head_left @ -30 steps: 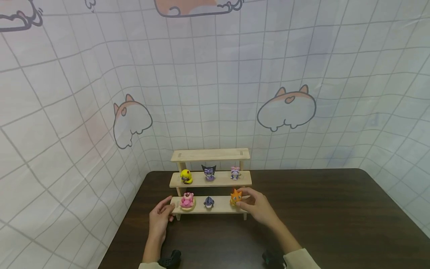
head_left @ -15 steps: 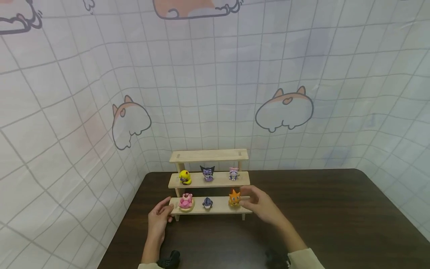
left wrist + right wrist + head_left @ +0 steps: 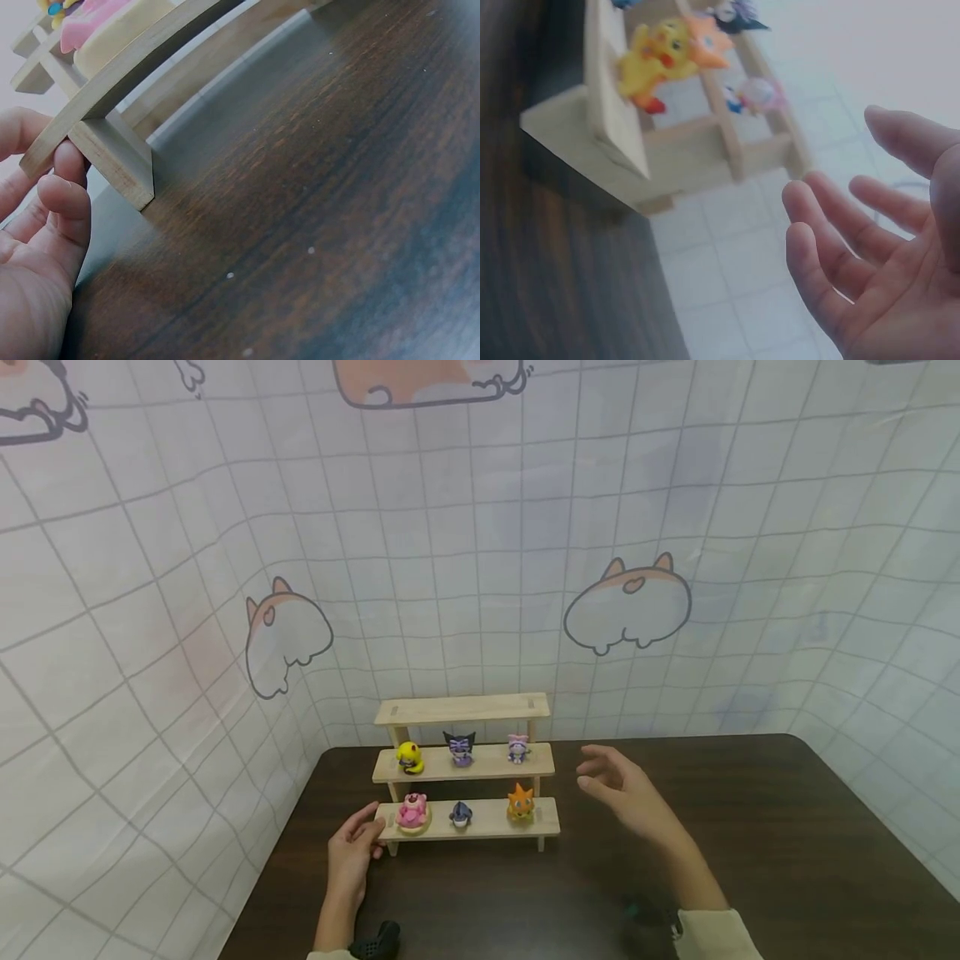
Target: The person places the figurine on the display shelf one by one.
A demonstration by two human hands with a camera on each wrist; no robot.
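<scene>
- Wooden three-tier shelf (image 3: 465, 817): stands on the dark table (image 3: 750, 843), at its far left, close to the gridded backdrop (image 3: 480, 568). The top tier carries nothing visible.
- Left hand (image 3: 352, 852): rests on the table at the left end of the shelf's lowest tier. In the left wrist view its fingers (image 3: 64, 202) curl round the end of that board, thumb above and fingertips beneath, beside the shelf leg.
- Right hand (image 3: 626, 789): raised in the air to the right of the shelf, well apart from it, holding nothing. In the right wrist view its fingers (image 3: 817, 247) are loosely spread and slightly bent, palm bare.
- Orange figure (image 3: 520, 802): upright at the right end of the lowest tier; it is the item nearest the right hand, not touched.
- Blue-grey figure (image 3: 461, 813): middle of the lowest tier.
- Pink figure (image 3: 412, 811): left of the lowest tier on a pale round base, near the left hand's fingertips; contact with it does not appear to occur, though the view is small.
- Yellow figure (image 3: 408, 757): left of the middle tier.
- Dark purple figure (image 3: 460, 748): centre of the middle tier.
- Lilac figure (image 3: 517, 748): right of the middle tier.
- Backdrop: white cloth with grey grid lines and printed cat shapes, hanging behind and to the left of the table.
</scene>
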